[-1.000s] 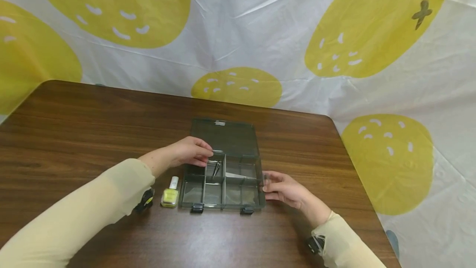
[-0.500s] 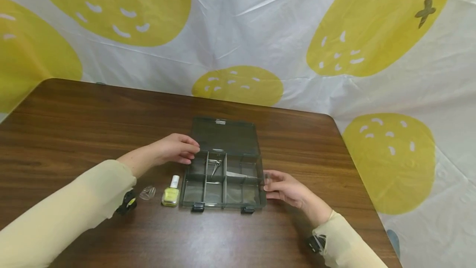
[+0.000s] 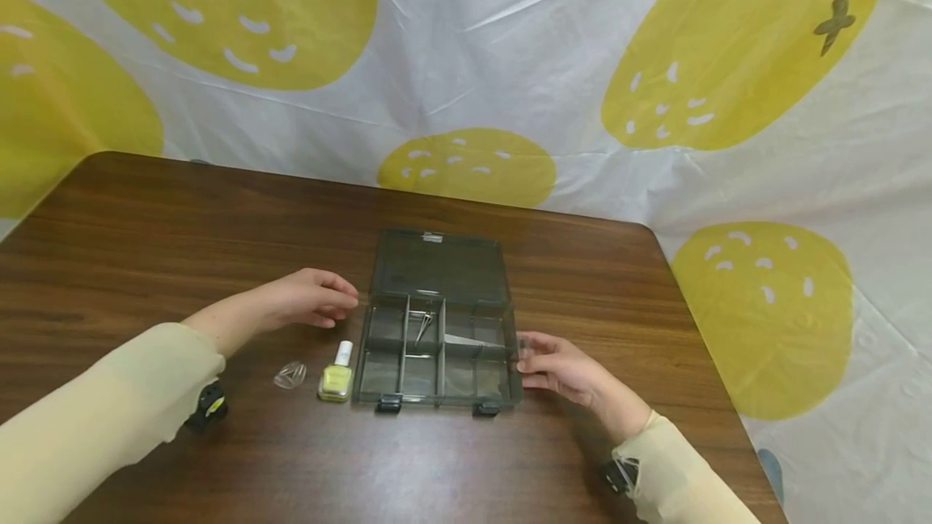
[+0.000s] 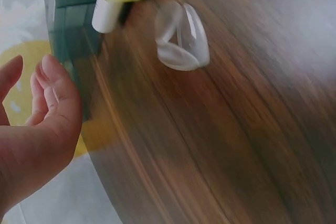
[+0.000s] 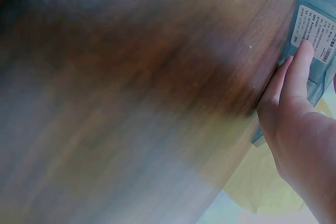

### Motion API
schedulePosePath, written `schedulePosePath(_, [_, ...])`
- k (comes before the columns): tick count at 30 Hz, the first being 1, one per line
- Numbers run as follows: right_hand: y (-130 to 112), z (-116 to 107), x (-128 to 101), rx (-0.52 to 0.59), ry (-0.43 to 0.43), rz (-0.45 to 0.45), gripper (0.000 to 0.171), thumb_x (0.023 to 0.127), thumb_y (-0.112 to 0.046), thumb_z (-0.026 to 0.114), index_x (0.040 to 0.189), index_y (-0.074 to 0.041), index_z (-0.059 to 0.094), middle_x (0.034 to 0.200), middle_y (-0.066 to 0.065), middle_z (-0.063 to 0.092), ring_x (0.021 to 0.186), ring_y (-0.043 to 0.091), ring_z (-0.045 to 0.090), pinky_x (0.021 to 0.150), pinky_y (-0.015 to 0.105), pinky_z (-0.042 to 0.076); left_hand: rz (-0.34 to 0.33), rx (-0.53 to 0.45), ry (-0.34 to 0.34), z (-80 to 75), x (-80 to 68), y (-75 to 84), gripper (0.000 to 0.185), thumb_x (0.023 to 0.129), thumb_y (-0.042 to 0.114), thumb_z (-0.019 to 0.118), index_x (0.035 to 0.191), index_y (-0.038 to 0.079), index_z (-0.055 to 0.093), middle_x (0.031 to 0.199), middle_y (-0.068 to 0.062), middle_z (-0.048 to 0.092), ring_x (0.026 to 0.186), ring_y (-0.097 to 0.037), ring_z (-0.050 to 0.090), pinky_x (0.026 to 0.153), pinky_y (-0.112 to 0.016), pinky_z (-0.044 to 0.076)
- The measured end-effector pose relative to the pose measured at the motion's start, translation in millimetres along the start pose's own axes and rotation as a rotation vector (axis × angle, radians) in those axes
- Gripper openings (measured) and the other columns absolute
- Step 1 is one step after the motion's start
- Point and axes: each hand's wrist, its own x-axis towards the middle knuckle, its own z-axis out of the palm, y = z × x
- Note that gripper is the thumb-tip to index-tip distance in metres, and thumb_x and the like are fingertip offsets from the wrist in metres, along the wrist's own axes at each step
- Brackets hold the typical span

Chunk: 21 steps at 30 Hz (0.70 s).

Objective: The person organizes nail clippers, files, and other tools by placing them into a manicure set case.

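My left hand hovers left of the dark see-through compartment box. Its fingers are loosely bent, with nothing between thumb and fingers in the left wrist view. On the other side, my right hand rests its fingers against the box's right wall; in the right wrist view a fingertip touches a white printed label there. The box's lid lies folded back. A small silvery clipper-like tool sits in an upper middle compartment, and a whitish pointed strip lies in the right section.
A yellow nail polish bottle with a white cap stands just left of the box. Farther left lies a clear curved plastic piece. The brown wooden table ends at a fruit-print cloth behind.
My left hand has drawn leftward from over the box to beside it, and the clear plastic piece has come into sight. My right hand stays at the box's right wall.
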Motion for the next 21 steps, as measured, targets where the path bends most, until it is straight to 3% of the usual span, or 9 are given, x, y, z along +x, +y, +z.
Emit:
schedulePosePath(5, [-2.6,1.0,-1.3,-0.007,0.013,0.015,0.068,0.087,0.004,0.05,0.143,0.013,0.013,0.096,-0.001,0.052,0.089,0.007,0.059,0.08,0.024,0.053,-0.015,0.068,-0.004,-9.3,-8.4,-6.8,0.04,0.09,0.016,0.057,0.12,-0.01,0.048,0.094,-0.002,0.058,0.083,-0.01,0.055,0.074,-0.023,0.052])
schedulePosePath(11, [-4.2,3.2,-1.8,-0.012,0.015,0.022,0.069,0.087,0.003,0.051,0.143,0.013,0.012,0.096,-0.001,0.051,0.089,0.007,0.06,0.081,0.024,0.053,-0.046,0.171,-0.062,-20.6,-17.8,-14.5,0.037,0.087,0.018,0.061,0.114,-0.006,0.053,0.084,0.003,0.057,0.077,-0.009,0.052,0.067,-0.023,0.048])
schedulePosePath(21, [-5.2,3.4,-3.2,-0.017,0.009,0.02,0.07,0.087,0.002,0.052,0.143,0.013,0.011,0.093,-0.002,0.049,0.09,0.007,0.059,0.081,0.024,0.053,-0.086,0.212,-0.079,-25.7,-28.2,-27.1,0.029,0.083,0.017,0.065,0.104,-0.002,0.058,0.079,0.003,0.057,0.075,-0.009,0.052,0.063,-0.022,0.046])
